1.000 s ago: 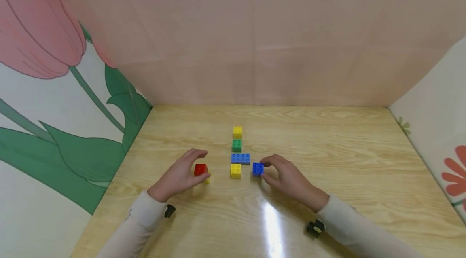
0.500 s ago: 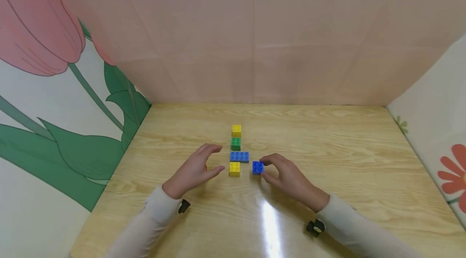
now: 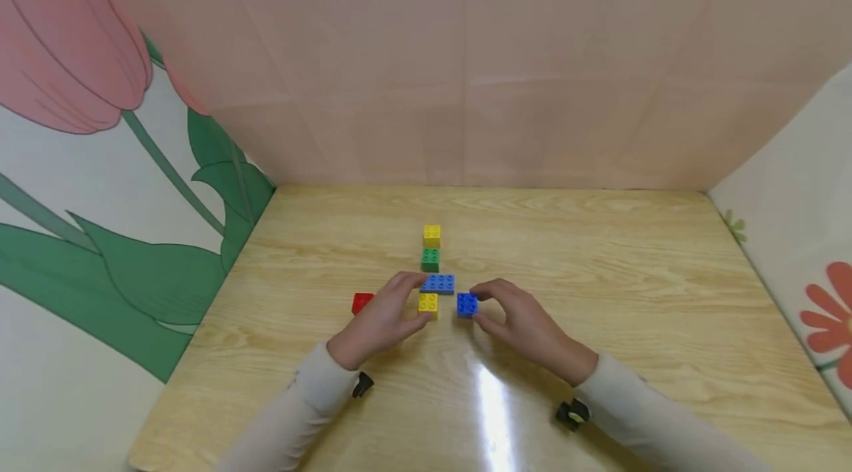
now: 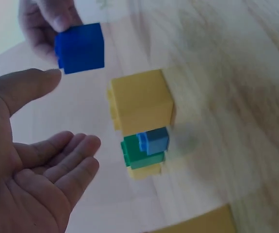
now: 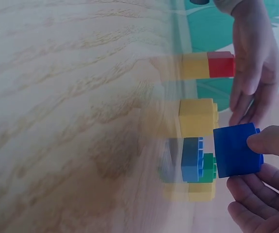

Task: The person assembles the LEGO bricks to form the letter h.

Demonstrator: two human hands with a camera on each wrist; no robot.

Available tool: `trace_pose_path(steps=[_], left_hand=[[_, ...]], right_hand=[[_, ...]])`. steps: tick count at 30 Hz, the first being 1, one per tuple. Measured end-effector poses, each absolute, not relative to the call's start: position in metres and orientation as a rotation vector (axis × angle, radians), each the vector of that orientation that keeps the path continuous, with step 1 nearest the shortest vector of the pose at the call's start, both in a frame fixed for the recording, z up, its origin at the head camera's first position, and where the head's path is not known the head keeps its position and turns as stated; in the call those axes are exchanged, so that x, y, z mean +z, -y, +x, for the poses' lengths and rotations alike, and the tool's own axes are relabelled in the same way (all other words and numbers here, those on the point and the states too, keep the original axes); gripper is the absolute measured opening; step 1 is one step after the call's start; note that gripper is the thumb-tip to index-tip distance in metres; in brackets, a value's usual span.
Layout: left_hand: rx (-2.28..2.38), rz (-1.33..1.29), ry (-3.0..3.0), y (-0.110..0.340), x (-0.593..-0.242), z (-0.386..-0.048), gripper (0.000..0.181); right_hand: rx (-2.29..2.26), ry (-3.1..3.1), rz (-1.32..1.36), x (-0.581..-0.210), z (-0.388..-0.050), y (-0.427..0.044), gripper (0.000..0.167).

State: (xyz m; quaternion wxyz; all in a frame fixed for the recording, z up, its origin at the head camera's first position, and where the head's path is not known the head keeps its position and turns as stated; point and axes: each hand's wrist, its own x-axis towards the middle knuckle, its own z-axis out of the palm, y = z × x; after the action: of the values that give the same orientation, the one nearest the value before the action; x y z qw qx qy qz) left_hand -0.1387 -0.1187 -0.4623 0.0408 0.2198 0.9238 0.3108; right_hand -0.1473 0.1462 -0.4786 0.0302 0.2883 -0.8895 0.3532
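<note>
The left hand has come across from the red brick, which sits on a yellow block, to the near yellow brick; its fingers are spread apart, one side of that brick showing between them, with no grip on it that I can see; the right hand pinches the small blue brick above the counter, a shade closer to the yellow one than before; so the work, I'd judge, now centres on that pair, just beside the long blue brick.
</note>
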Motion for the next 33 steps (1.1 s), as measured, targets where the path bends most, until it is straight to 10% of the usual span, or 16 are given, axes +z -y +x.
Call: trace_pose_path(steps=[33], left_hand=[[0.825,0.522,-2.781,0.112,-0.48,-0.139,0.042]], right_hand=[[1.147,2.743,0.887,-0.478,-0.146,-0.143,0.033]])
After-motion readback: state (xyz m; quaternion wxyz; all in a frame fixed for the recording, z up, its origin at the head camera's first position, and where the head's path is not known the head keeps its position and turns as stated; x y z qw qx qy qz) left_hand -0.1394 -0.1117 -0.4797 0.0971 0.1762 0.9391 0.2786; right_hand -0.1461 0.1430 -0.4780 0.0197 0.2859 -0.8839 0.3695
